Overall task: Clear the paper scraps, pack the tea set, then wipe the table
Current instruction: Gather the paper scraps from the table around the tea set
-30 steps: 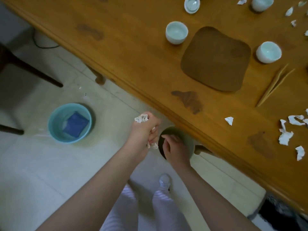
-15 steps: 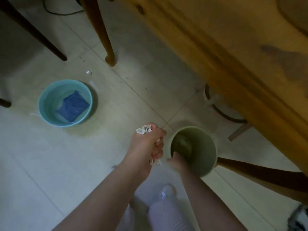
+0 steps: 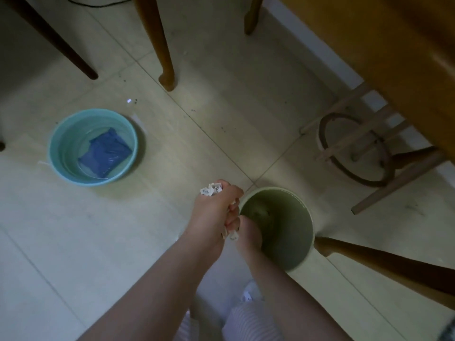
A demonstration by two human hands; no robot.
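Observation:
My left hand (image 3: 211, 217) is a closed fist around a bunch of white paper scraps (image 3: 211, 189), which stick out above and below the fingers. It hangs just left of a pale green waste bin (image 3: 305, 210) standing on the tiled floor. My right hand (image 3: 250, 232) reaches down over the bin's near-left rim and into it. Its fingers are dim inside the bin, and I cannot tell whether they hold anything. The tea set and the tabletop scraps are out of view.
A light blue basin (image 3: 56, 153) of water with a blue cloth (image 3: 105, 153) in it sits on the floor at the left. The wooden table's edge (image 3: 394, 57) fills the upper right, above a stool frame (image 3: 357, 148). Wooden legs (image 3: 160, 45) stand behind, and another leg (image 3: 381, 264) touches the bin.
The view has dropped from the tabletop to the floor under the table. Both hands went down to the green bin, and my right hand reached deeper inside it. The left fist stayed closed.

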